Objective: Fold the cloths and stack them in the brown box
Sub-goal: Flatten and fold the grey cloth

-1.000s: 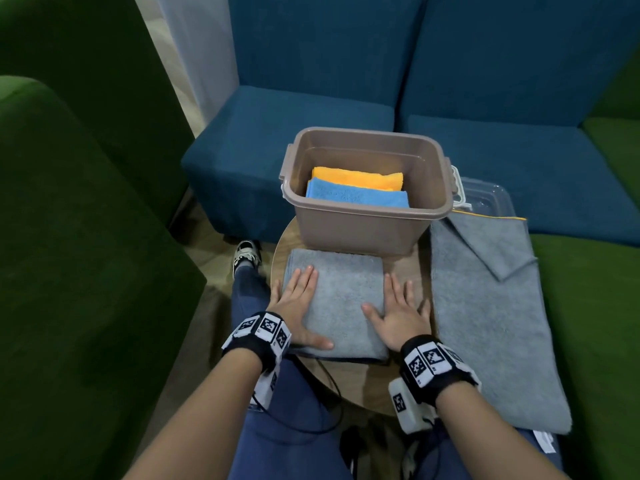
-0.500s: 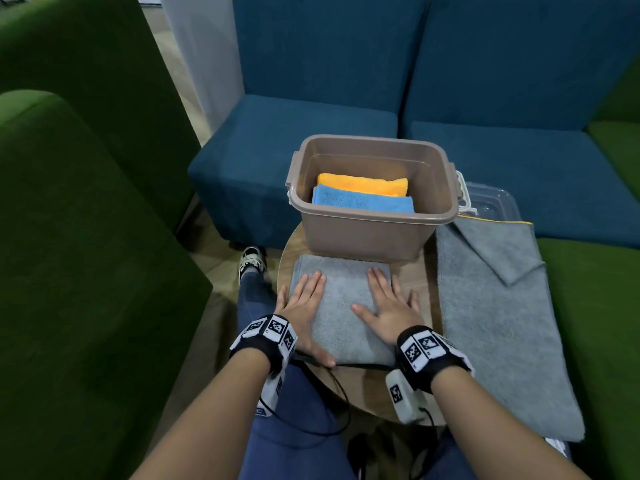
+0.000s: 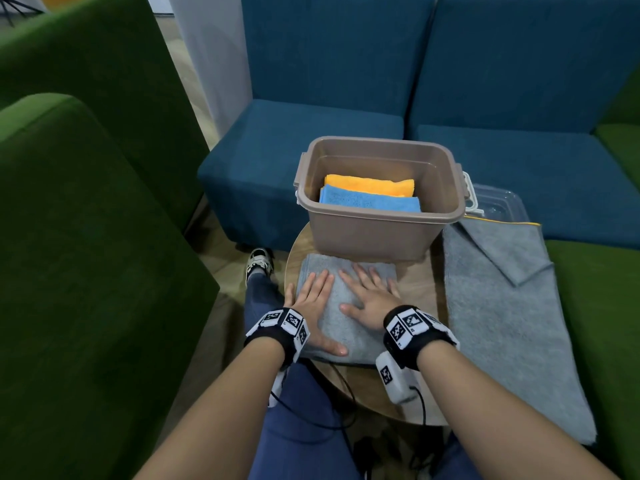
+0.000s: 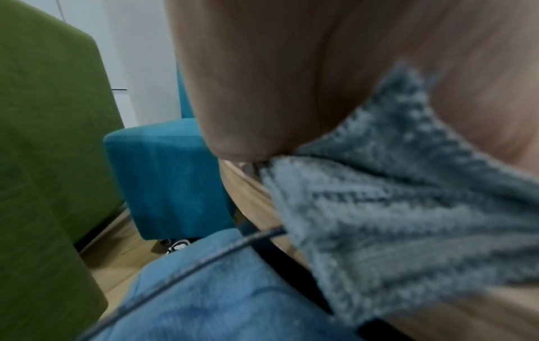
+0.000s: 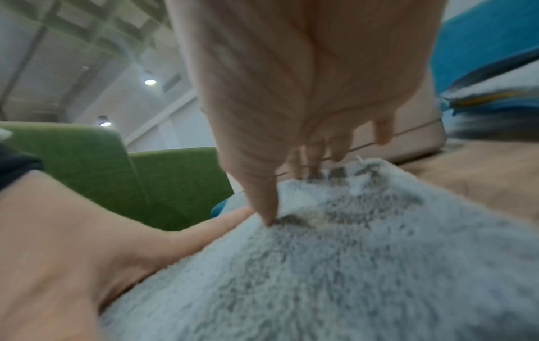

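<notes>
A folded grey cloth (image 3: 349,327) lies on the round wooden table (image 3: 419,282), just in front of the brown box (image 3: 377,233). My left hand (image 3: 313,296) lies flat on the cloth's left part, fingers straight. My right hand (image 3: 372,292) presses flat on its right part, fingers spread. The box holds a folded blue cloth (image 3: 374,202) on top of an orange cloth (image 3: 370,185). In the right wrist view my fingers (image 5: 338,147) press into the grey cloth (image 5: 335,265). The left wrist view shows the grey cloth (image 4: 393,219) under my palm.
A larger unfolded grey cloth (image 3: 502,323) lies to the right, one corner turned over, reaching onto a green seat (image 3: 602,306). A clear plastic lid (image 3: 498,206) sits behind it. Blue sofas (image 3: 311,140) stand behind the table, a green sofa (image 3: 86,237) to the left.
My right hand has slid leftward from the cloth's right edge onto its middle. My left hand has stayed flat on the left part. The head view has shifted a little.
</notes>
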`<state>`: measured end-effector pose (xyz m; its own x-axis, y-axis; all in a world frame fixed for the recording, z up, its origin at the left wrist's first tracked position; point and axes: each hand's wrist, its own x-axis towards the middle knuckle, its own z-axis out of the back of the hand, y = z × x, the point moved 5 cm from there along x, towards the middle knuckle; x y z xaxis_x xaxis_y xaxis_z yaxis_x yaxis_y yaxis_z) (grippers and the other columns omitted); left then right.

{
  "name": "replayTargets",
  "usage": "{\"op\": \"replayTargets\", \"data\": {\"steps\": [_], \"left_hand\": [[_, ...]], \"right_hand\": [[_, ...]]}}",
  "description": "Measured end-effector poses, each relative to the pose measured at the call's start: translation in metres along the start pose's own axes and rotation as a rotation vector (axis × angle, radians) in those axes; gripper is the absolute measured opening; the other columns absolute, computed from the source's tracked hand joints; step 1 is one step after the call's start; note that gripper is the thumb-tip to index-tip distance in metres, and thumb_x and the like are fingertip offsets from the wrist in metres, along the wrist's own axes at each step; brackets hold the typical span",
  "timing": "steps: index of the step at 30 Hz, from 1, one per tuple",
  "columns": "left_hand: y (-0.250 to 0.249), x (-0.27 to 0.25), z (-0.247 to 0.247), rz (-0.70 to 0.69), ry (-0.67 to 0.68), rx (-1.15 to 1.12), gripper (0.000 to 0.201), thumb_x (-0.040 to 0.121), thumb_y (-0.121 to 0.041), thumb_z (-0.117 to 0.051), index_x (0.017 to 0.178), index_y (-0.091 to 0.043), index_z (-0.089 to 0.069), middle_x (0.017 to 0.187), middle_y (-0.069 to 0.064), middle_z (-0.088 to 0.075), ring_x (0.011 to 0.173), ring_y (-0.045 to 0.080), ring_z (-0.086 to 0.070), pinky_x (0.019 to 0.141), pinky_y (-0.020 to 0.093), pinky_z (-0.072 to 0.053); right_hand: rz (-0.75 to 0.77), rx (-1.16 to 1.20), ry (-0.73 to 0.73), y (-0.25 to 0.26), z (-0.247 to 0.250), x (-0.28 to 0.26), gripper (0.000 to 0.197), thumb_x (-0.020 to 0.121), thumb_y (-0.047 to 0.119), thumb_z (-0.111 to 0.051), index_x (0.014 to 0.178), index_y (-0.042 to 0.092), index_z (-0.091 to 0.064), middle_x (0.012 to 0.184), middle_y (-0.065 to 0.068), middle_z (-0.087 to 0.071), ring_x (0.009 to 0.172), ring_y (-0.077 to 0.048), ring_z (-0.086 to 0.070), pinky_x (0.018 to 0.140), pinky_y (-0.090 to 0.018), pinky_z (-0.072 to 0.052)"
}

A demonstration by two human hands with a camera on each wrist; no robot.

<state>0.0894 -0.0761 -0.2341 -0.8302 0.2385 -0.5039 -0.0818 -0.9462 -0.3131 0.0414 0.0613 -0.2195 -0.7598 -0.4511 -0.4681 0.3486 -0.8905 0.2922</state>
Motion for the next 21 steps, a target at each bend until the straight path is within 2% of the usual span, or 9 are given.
{"op": "replayTargets", "data": {"steps": [2, 5, 7, 10, 13, 15, 17, 19, 21], "left_hand": [[0.003, 0.0, 0.0, -0.029, -0.016, 0.004, 0.145, 0.058, -0.079, -0.069, 0.146, -0.024, 0.031, 0.153, -0.009, 0.036, 0.141, 0.014, 0.033, 0.115, 0.054, 0.017], [0.01, -0.003, 0.001, -0.072, -0.034, 0.017, 0.143, 0.058, -0.076, -0.072, 0.148, -0.025, 0.027, 0.154, -0.009, 0.034, 0.142, 0.012, 0.029, 0.116, 0.052, 0.014], [0.012, -0.008, 0.006, -0.054, -0.075, 0.008, 0.139, 0.059, -0.071, -0.075, 0.152, -0.025, 0.017, 0.158, -0.009, 0.025, 0.146, 0.011, 0.019, 0.118, 0.048, 0.007], [0.012, -0.012, 0.023, 0.059, -0.277, -0.222, 0.121, 0.064, -0.055, -0.081, 0.155, -0.02, -0.008, 0.159, -0.003, -0.012, 0.144, 0.019, -0.012, 0.118, 0.042, -0.016], [0.019, -0.013, 0.032, 0.334, -0.478, -0.531, 0.102, 0.064, -0.035, -0.088, 0.144, -0.009, -0.029, 0.142, 0.009, -0.031, 0.134, 0.028, -0.032, 0.112, 0.039, -0.03], [0.019, -0.014, 0.03, 0.542, -0.448, -0.583, 0.094, 0.063, -0.033, -0.089, 0.134, -0.002, -0.036, 0.137, 0.014, -0.037, 0.129, 0.032, -0.039, 0.108, 0.039, -0.037], [0.012, -0.015, 0.029, 0.676, -0.336, -0.496, 0.084, 0.067, -0.037, -0.086, 0.13, -0.005, -0.042, 0.134, 0.014, -0.045, 0.127, 0.031, -0.042, 0.104, 0.04, -0.04], [0.006, -0.014, 0.029, 0.704, -0.263, -0.48, 0.064, 0.073, -0.031, -0.08, 0.124, -0.009, -0.049, 0.129, 0.013, -0.05, 0.124, 0.031, -0.044, 0.101, 0.04, -0.043], [0.001, -0.009, 0.028, 0.684, -0.252, -0.584, 0.051, 0.075, -0.017, -0.075, 0.119, -0.009, -0.05, 0.123, 0.014, -0.052, 0.117, 0.032, -0.05, 0.095, 0.039, -0.05]], "right_hand": [[-0.016, 0.009, 0.039, -0.009, -0.008, -0.003, 0.074, 0.097, 0.061, -0.033, 0.152, 0.042, 0.012, 0.16, 0.012, 0.022, 0.148, -0.017, 0.019, 0.118, -0.047, 0.009], [-0.07, 0.042, 0.054, -0.025, -0.005, -0.011, 0.079, 0.095, 0.063, -0.035, 0.152, 0.038, 0.014, 0.159, 0.015, 0.021, 0.148, -0.014, 0.018, 0.119, -0.05, 0.003], [-0.096, 0.05, 0.075, -0.031, -0.002, -0.015, 0.083, 0.094, 0.063, -0.037, 0.153, 0.035, 0.014, 0.16, 0.016, 0.02, 0.148, -0.013, 0.016, 0.119, -0.051, -0.001], [-0.116, 0.051, 0.092, -0.031, 0.003, -0.015, 0.086, 0.094, 0.06, -0.043, 0.154, 0.032, 0.012, 0.16, 0.015, 0.018, 0.149, -0.013, 0.013, 0.118, -0.053, -0.006], [-0.137, 0.069, 0.093, -0.026, 0.004, -0.016, 0.087, 0.095, 0.055, -0.046, 0.154, 0.03, 0.012, 0.161, 0.013, 0.017, 0.149, -0.014, 0.012, 0.118, -0.052, -0.006], [-0.143, 0.083, 0.069, -0.026, 0.003, -0.019, 0.087, 0.095, 0.055, -0.046, 0.154, 0.03, 0.012, 0.161, 0.013, 0.016, 0.149, -0.014, 0.011, 0.119, -0.051, -0.007], [-0.153, 0.095, 0.042, -0.028, 0.0, -0.022, 0.088, 0.094, 0.055, -0.047, 0.155, 0.03, 0.01, 0.161, 0.014, 0.015, 0.15, -0.013, 0.009, 0.119, -0.05, -0.009], [-0.147, 0.094, 0.028, -0.031, -0.002, -0.021, 0.091, 0.092, 0.055, -0.051, 0.155, 0.029, 0.008, 0.162, 0.013, 0.012, 0.15, -0.014, 0.006, 0.12, -0.05, -0.012], [-0.131, 0.087, 0.02, -0.032, 0.003, -0.017, 0.094, 0.089, 0.051, -0.059, 0.156, 0.026, 0.002, 0.163, 0.011, 0.004, 0.15, -0.016, -0.004, 0.119, -0.046, -0.019]]}}
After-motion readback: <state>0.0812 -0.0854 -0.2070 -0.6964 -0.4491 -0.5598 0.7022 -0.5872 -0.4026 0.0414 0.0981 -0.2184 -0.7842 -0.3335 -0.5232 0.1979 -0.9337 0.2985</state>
